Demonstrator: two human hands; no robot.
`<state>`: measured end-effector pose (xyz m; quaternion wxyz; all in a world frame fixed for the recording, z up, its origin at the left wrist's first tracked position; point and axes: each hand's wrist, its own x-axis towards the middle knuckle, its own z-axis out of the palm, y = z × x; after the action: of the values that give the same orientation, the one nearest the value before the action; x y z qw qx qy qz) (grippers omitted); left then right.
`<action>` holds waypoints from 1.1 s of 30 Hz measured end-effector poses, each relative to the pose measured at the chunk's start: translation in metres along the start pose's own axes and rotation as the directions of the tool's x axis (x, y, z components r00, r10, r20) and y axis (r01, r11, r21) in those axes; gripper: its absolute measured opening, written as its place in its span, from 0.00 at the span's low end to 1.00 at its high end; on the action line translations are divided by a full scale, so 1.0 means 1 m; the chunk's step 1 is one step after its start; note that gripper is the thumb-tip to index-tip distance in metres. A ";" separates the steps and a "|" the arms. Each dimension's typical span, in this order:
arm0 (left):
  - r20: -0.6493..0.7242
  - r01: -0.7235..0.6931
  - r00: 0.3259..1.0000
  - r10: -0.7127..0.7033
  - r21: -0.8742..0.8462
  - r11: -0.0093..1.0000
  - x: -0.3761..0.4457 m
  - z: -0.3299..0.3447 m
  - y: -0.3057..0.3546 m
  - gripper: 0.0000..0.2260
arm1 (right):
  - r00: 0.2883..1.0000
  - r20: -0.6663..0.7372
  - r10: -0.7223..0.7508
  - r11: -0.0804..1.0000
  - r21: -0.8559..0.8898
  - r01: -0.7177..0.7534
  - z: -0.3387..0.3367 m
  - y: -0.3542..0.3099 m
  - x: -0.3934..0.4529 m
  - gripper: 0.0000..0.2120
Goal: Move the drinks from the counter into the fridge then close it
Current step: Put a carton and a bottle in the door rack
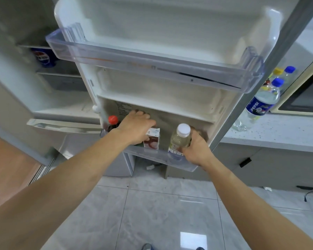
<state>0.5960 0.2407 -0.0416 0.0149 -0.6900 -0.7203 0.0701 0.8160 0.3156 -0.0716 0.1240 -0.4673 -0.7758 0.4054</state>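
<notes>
loading step: your right hand [197, 150] grips the white-capped bottle [181, 139] in the lower door shelf [179, 159]; left hand [137, 127] grips something hidden beside the carton [152, 140]. next, fetch bottles [260, 103] from the table [278, 132].

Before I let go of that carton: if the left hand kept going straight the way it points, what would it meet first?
Most likely the door's inner back wall behind the bottom shelf. The left hand, holding the small carton, points into the door, fingertips already close to that wall, though depth is hard to judge.
</notes>
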 end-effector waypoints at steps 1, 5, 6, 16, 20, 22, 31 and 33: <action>0.015 0.019 1.000 -0.019 0.039 0.999 -0.003 0.002 -0.004 0.21 | 1.000 -0.006 0.002 1.000 0.006 -0.002 0.000 0.001 0.000 0.34; 0.047 0.066 0.997 -0.060 -0.119 0.991 -0.011 0.011 -0.012 0.22 | 1.000 0.013 -0.008 1.000 0.014 0.008 0.002 0.004 0.000 0.34; 0.042 0.071 0.997 -0.066 -0.151 0.986 -0.011 0.012 -0.012 0.23 | 1.000 0.022 -0.009 1.000 0.019 0.009 0.002 0.005 0.000 0.34; -0.146 0.125 0.977 -0.158 -0.210 0.970 -0.020 0.004 0.002 0.26 | 0.997 -0.043 -0.064 0.998 -0.033 0.062 -0.002 0.006 -0.008 0.41; -0.446 0.049 0.829 -0.337 -0.543 0.839 -0.033 0.009 0.029 0.16 | 0.937 -0.251 -0.243 0.969 -0.032 0.243 -0.001 0.014 -0.038 0.31; -0.556 -0.027 0.728 -0.400 -0.607 0.794 -0.041 0.016 0.050 0.13 | 0.903 -0.320 -0.288 0.956 -0.037 0.292 -0.004 0.021 -0.051 0.27; -0.385 -0.152 0.717 -0.581 -0.900 0.409 -0.046 0.018 0.161 0.10 | 0.821 -0.520 -0.237 0.946 0.068 0.316 -0.049 0.070 -0.076 0.11; -0.276 -0.126 0.728 -0.627 -0.954 0.273 -0.043 0.012 0.183 0.12 | 0.822 -0.530 -0.209 0.944 0.109 0.311 -0.063 0.088 -0.080 0.11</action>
<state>0.7776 0.2038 -0.0727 -0.1409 -0.4102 -0.6788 -0.5926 0.9493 0.3027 -0.0815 0.4240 -0.4332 -0.7289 0.3183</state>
